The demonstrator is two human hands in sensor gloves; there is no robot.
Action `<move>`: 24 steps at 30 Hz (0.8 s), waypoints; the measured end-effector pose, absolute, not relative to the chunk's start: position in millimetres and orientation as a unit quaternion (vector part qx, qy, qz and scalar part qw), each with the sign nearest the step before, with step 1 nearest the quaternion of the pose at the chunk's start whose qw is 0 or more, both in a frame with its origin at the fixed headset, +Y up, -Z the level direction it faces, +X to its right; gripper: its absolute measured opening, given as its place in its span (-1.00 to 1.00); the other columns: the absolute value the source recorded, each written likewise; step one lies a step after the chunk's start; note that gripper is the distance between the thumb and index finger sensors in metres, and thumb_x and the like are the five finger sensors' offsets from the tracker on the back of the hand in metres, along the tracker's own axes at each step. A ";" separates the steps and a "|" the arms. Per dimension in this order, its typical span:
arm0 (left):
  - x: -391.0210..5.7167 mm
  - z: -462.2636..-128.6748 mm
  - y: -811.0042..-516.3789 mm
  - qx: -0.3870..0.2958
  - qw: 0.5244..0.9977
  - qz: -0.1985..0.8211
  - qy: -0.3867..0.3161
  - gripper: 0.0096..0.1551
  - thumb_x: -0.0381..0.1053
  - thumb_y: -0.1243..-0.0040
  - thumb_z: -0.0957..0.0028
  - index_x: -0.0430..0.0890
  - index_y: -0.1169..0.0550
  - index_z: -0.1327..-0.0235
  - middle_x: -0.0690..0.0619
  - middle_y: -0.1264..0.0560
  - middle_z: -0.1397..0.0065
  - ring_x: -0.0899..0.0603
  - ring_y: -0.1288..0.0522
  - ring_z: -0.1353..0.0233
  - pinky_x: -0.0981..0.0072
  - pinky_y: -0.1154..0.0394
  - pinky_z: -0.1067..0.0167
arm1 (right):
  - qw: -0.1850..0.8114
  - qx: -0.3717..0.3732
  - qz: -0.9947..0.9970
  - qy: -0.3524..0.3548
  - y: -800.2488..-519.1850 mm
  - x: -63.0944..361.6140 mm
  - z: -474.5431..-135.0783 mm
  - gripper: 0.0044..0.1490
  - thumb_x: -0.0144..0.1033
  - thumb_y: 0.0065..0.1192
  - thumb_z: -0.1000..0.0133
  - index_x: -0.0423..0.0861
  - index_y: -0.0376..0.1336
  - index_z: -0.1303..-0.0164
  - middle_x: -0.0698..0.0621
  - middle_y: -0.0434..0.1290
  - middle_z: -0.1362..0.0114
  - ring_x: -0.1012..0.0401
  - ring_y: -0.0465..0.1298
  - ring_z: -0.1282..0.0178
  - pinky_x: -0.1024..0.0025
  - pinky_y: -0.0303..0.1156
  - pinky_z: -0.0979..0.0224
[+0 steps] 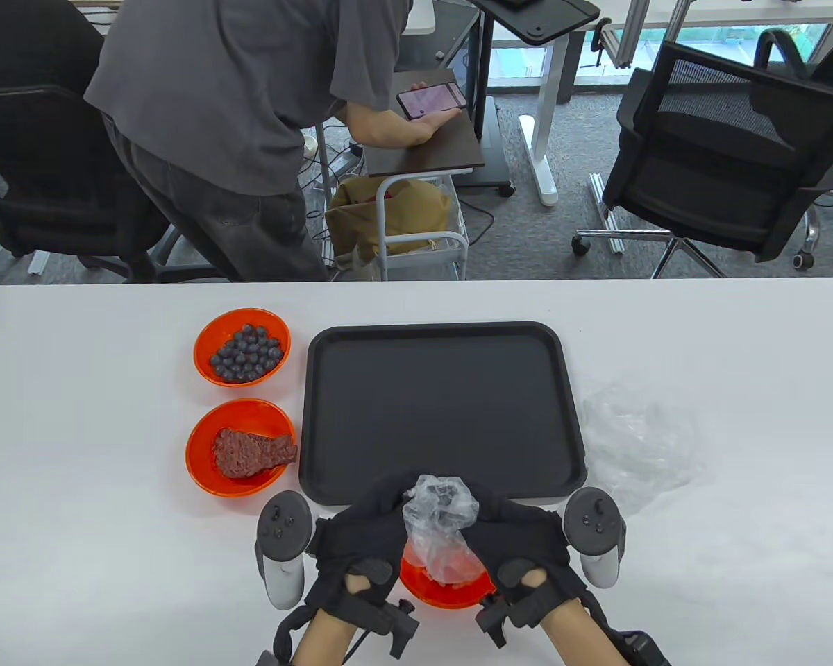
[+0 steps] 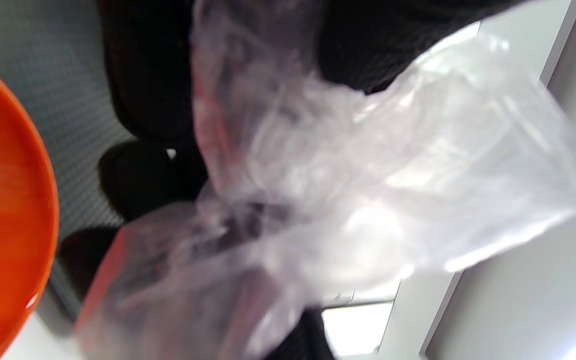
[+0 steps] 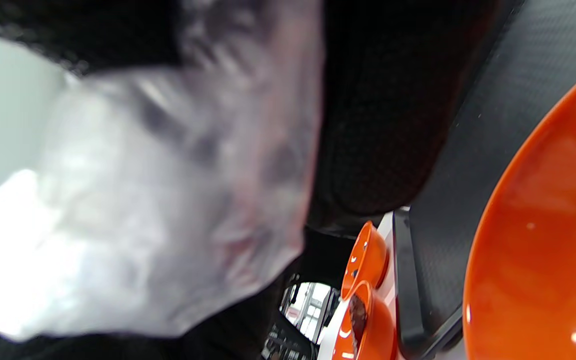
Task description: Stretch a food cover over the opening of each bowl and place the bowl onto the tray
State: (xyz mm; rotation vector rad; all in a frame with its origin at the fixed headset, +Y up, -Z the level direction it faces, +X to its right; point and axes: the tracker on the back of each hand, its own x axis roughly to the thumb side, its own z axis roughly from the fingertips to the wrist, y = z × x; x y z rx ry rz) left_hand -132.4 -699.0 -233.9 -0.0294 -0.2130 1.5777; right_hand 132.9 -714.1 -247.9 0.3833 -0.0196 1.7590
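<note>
Table view, left to right, taking the black tray as the landmark: well to its left stand two orange bowls, the far bowl filled with blueberries and the near bowl holding a slab of meat, both uncovered and just beside the tray's left edge. At the tray's near edge, my left hand and my right hand meet over a third orange bowl, which sits on the white table just in front of the tray. Between them I hold a bunched clear food cover, fingers of both hands curled and pinching the film; both wrist views show the plastic gathered against dark glove fabric, blurred. The cover hangs crumpled above the bowl's opening, not yet spread over the rim.

By my reading, the step in hand is opening out the first cover. The next move calls for drawing my hands apart to widen its edge, then lowering it round the rim before lifting the bowl onto the tray, which holds nothing yet.

To the tray's right lies a loose heap of spare covers. Beyond the table a person leans over a small side desk with a phone, and office chairs stand behind. Nothing blocks the short path to the tray.
</note>
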 end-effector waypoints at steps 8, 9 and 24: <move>-143.9 -234.3 -710.8 -0.017 0.545 0.837 -0.043 -0.56 0.07 -0.31 -0.18 0.09 -0.60 -0.32 0.03 -0.70 -0.23 -0.20 -0.74 -0.11 0.08 -0.84 0.01 | 0.613 0.165 0.772 0.030 -722.2 137.8 -250.4 -0.44 -0.17 0.55 -0.04 -0.11 0.58 -0.21 -0.05 0.78 -0.14 0.05 0.86 0.02 0.33 0.80 0.13; -144.5 -234.5 -711.4 -0.016 0.560 0.828 -0.034 -0.56 0.07 -0.31 -0.18 0.09 -0.61 -0.32 0.04 -0.70 -0.20 -0.19 -0.74 -0.06 0.11 -0.85 0.09 | 0.621 0.165 0.766 0.030 -723.7 137.9 -250.3 -0.45 -0.16 0.54 -0.04 -0.10 0.57 -0.21 -0.05 0.77 -0.15 0.05 0.85 0.00 0.32 0.80 0.11; -130.7 -236.9 -714.4 -0.033 0.740 0.671 -0.011 -0.54 0.11 -0.32 -0.11 0.07 -0.65 -0.26 0.08 -0.76 0.21 -0.08 -0.66 0.49 0.29 -0.64 0.73 | 0.824 0.099 0.558 -0.008 -731.6 152.5 -250.6 -0.47 -0.16 0.55 -0.05 -0.07 0.56 -0.21 0.02 0.65 0.10 -0.02 0.71 -0.17 0.12 0.73 -0.12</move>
